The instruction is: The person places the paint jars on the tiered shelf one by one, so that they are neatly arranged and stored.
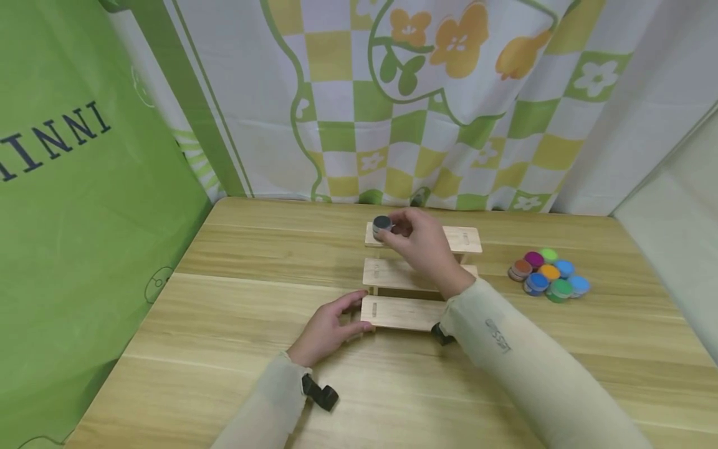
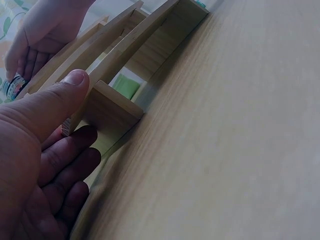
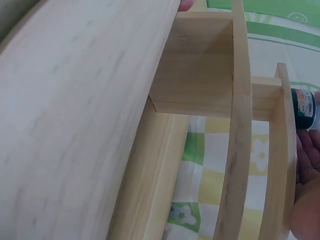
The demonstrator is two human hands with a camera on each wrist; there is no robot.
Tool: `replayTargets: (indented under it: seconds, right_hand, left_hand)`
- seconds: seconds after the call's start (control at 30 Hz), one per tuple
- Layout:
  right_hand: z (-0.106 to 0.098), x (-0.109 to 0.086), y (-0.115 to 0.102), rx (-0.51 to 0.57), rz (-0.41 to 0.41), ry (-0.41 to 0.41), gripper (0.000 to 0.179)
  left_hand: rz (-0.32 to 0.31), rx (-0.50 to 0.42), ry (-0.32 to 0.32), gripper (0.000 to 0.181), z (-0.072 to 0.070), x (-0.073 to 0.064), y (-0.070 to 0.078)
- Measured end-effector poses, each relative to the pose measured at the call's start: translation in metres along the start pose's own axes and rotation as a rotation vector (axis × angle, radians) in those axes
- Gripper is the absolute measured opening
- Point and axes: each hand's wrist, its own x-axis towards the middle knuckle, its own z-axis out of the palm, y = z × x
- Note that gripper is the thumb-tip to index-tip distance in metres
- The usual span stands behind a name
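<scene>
A three-tier wooden display stand (image 1: 405,312) stands on the table, its tiers rising toward the back. My right hand (image 1: 424,244) pinches a small paint jar with a dark lid (image 1: 382,222) at the left end of the top tier. In the right wrist view this jar (image 3: 303,108) shows a printed label and sits against the top board. With thumb and fingers, my left hand (image 1: 327,329) grips the left end of the lowest tier. The left wrist view shows the thumb (image 2: 75,82) at the board's edge and the other fingers curled below.
Several paint jars (image 1: 550,272) with colored lids stand grouped on the table (image 1: 235,349) to the right of the stand. A patterned curtain (image 1: 404,125) hangs behind the table's back edge, and green cloth (image 1: 84,249) hangs on the left.
</scene>
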Motion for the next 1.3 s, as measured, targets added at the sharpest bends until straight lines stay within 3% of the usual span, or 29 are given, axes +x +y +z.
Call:
replayTargets:
  seconds: [0.2, 0.33, 0.53, 0.9, 1.3]
  right_hand:
    - [0.002, 0.001, 0.000, -0.015, 0.021, 0.038, 0.011]
    - [0.003, 0.001, 0.000, -0.008, 0.007, 0.056, 0.009]
    - [0.003, 0.001, 0.001, 0.003, 0.005, 0.046, 0.012]
    - [0.006, 0.008, -0.003, 0.013, 0.009, 0.003, 0.037]
    - [0.007, 0.012, -0.010, 0.017, 0.095, -0.042, 0.042]
  left_hand:
    - [0.014, 0.001, 0.002, 0.067, 0.000, 0.001, -0.001]
    - [0.016, -0.003, 0.002, 0.067, -0.001, 0.001, 0.000]
    - [0.013, -0.005, 0.001, 0.068, 0.000, 0.001, -0.001]
    - [-0.004, -0.011, -0.008, 0.069, -0.001, 0.000, 0.001]
    - [-0.030, -0.004, -0.012, 0.069, -0.002, -0.001, 0.004]
